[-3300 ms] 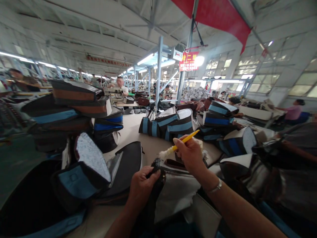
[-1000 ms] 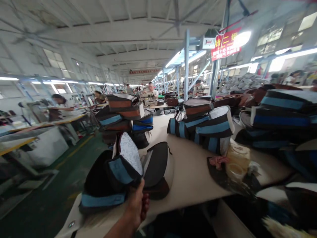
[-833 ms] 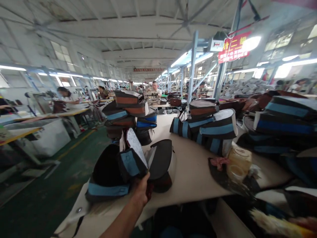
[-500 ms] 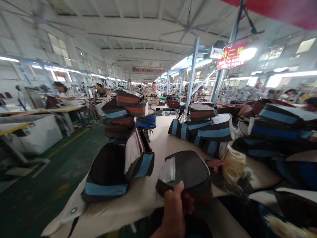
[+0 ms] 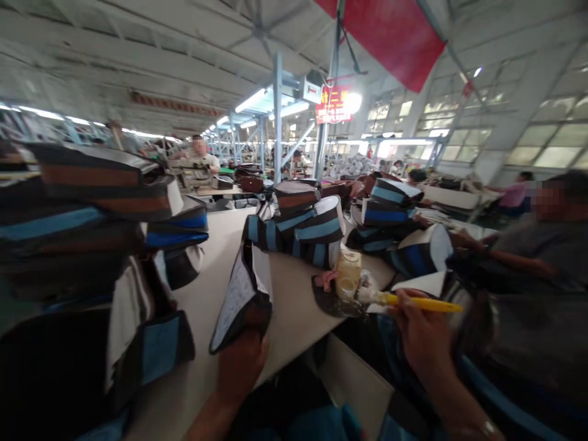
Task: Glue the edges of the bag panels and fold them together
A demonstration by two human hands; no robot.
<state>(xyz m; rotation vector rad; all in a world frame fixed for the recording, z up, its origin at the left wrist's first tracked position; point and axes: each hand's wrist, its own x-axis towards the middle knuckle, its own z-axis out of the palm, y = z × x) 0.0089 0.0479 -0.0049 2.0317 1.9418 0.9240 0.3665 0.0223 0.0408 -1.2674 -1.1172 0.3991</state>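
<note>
Our extended left grip (image 5: 241, 361) clamps a bag (image 5: 257, 309) left of the jar (image 5: 349, 266); our right grip (image 5: 411, 312) clamps a near-level brush (image 5: 434, 304).

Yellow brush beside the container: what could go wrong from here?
The yellow brush in the right hand has its bristles close to the container, so a sideways sweep might knock it over.

The left hand grips the speckled bag at its near end only, so its far end could swing or slip.

The uneven bag stack might topple if bumped.
</note>
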